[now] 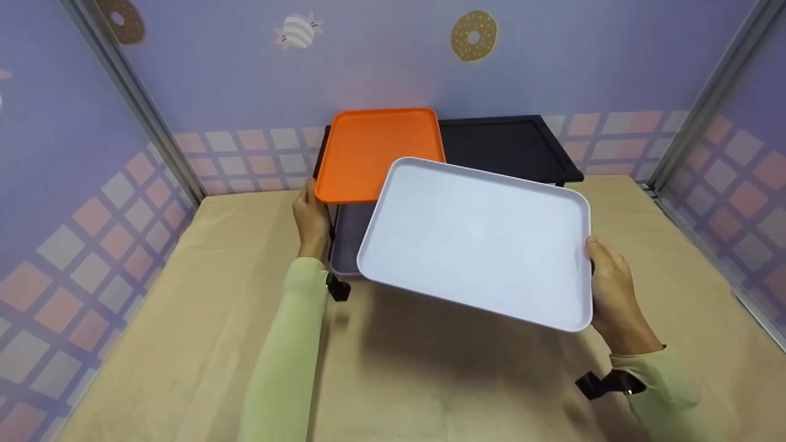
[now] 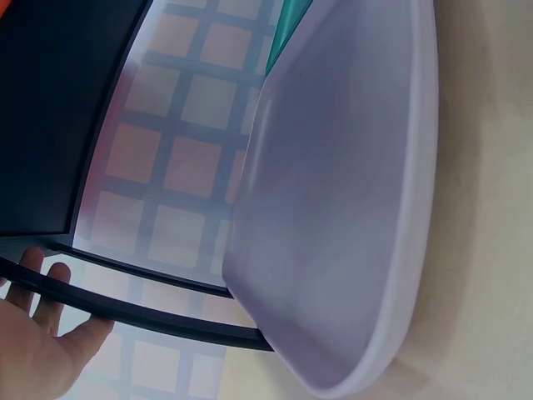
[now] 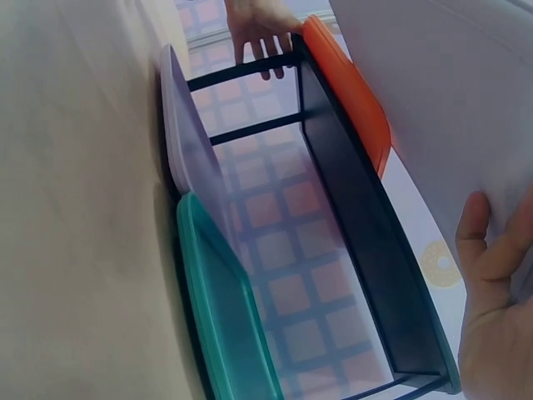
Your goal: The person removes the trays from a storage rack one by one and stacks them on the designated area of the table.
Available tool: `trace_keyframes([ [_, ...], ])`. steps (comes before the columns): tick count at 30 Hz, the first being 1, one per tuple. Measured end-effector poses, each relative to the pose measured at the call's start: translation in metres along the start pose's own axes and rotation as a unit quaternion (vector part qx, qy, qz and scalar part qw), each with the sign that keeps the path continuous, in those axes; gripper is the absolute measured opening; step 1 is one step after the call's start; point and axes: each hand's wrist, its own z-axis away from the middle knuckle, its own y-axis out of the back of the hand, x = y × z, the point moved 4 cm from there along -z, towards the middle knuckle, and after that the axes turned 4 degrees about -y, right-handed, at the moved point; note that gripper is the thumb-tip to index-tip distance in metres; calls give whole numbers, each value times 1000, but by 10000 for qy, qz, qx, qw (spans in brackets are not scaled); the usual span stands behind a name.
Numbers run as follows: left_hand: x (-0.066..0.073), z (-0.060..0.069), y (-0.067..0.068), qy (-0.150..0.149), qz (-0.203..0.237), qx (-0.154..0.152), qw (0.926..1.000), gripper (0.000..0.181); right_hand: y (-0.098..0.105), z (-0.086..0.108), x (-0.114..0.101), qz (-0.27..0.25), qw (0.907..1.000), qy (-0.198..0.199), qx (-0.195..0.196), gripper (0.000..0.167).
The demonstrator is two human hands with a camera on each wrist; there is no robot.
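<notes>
My right hand (image 1: pixel 616 296) grips a white rectangular tray (image 1: pixel 479 242) by its right edge and holds it tilted above the table. Part of a black rack (image 1: pixel 500 147) is hidden behind it in the head view. An orange tray (image 1: pixel 381 153) lies on the left of the rack's top. Beside that tray, my left hand (image 1: pixel 312 218) holds the rack's black side bar (image 2: pixel 158 315), fingers passing behind it. Under the rack top lie a pale purple-grey tray (image 2: pixel 333 183) on the left and a green tray (image 3: pixel 229 304) on the right.
A beige cloth covers the table (image 1: pixel 442 393). The rack stands against a blue-purple back wall (image 1: pixel 381 61) with checks and doughnut prints. Similar walls close off both sides, with grey metal posts (image 1: pixel 138 104) at the corners.
</notes>
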Motion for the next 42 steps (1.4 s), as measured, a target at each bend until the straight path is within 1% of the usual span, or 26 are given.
trace_keyframes([
  [4, 1, 0, 0, -6, 65, -40, 10000, 46, 1, 2, 1, 49, 9999, -45, -135, 38],
  [10, 1, 1, 0, 51, 149, -74, 9998, 45, 1, 5, 4, 81, 9993, -197, -309, 41],
  [17, 1, 0, -1, 57, 185, -39, 9998, 45, 2, 9, 8, 224, 9988, -338, -261, 42],
  [21, 0, 0, -1, 90, 123, -13, 9999, 45, 3, 11, 9, 311, 9985, -380, -244, 43],
  [25, 1, 1, 0, 102, 77, -21, 9999, 44, 3, 12, 9, 329, 9984, -361, -286, 45],
  [31, 1, 1, 0, 84, 28, -84, 9999, 44, 4, 13, 10, 213, 9987, -316, -338, 43],
  [38, 1, 1, 0, 3, 149, -85, 9999, 47, 4, 16, 13, 165, 9988, -133, -438, 42],
  [42, 1, 2, 0, 6, 198, -89, 9998, 47, 3, 18, 15, 81, 9992, -75, -384, 39],
])
